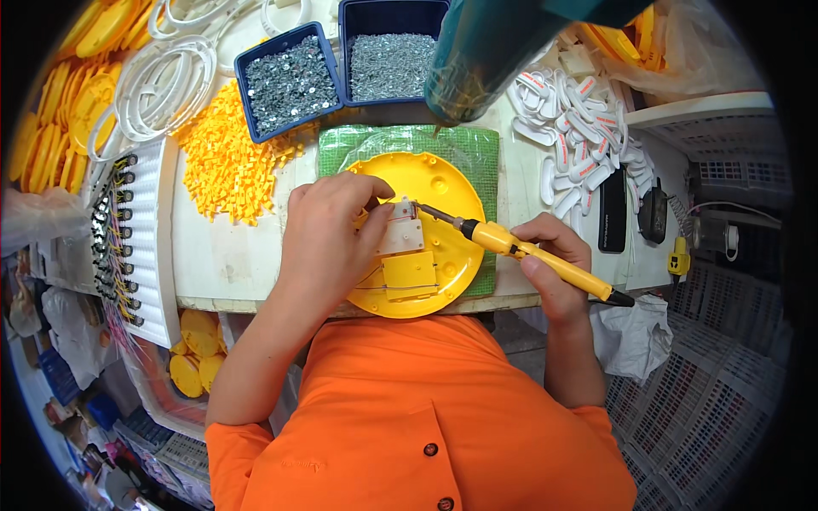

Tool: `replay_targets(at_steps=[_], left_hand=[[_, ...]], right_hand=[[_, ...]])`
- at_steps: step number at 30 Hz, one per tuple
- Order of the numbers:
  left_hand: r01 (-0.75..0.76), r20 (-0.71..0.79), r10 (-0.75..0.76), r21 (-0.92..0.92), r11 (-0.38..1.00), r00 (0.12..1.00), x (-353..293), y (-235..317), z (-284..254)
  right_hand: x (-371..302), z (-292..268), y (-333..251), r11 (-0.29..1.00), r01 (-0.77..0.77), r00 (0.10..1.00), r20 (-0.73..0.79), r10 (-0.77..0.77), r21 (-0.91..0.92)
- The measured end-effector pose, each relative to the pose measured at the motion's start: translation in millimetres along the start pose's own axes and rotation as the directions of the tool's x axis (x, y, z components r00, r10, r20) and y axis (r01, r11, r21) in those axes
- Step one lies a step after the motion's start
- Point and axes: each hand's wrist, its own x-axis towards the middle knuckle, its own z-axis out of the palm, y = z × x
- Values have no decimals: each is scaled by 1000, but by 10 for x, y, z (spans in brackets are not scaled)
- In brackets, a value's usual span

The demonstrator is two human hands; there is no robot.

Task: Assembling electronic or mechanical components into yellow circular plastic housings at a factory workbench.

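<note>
A round yellow plastic shell (456,264) lies open side up in front of me. Fixed inside it is a small white plastic box (400,237) with round holes, and below that a yellow rectangular cover (409,272) with thin wires. My left hand (336,221) is curled over the shell's left side, thumb and fingertips gripping at the white box's edge; part of that grip is hidden. My right hand (558,260) is closed round a yellow screwdriver (554,264) with a black collar. The metal shaft slants left, its tip at the box's upper right corner.
Green padding (487,170) lies beneath the shell. Behind are blue bins of small metal parts (290,81) and screws (388,68). A yellow parts pile (226,157) is left, white pieces (571,140) right. A dark teal machine (477,60) hangs overhead.
</note>
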Motion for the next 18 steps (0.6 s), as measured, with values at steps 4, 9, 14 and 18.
replay_targets(at_steps=[4, 9, 14, 18], left_hand=[[-90, 21, 88, 95, 991, 996, 3, -27, 27], [-96, 9, 96, 151, 984, 995, -18, 5, 60], [-100, 11, 100, 170, 980, 995, -9, 16, 64], [-93, 40, 87, 187, 978, 995, -4, 17, 58]], right_hand=[[1, 2, -6, 1000, 20, 1000, -16, -20, 11], [-6, -10, -2, 1000, 21, 1000, -14, -20, 16], [-9, 5, 1, 1000, 0, 1000, -19, 0, 11], [-4, 6, 16, 1000, -4, 1000, -8, 5, 15]])
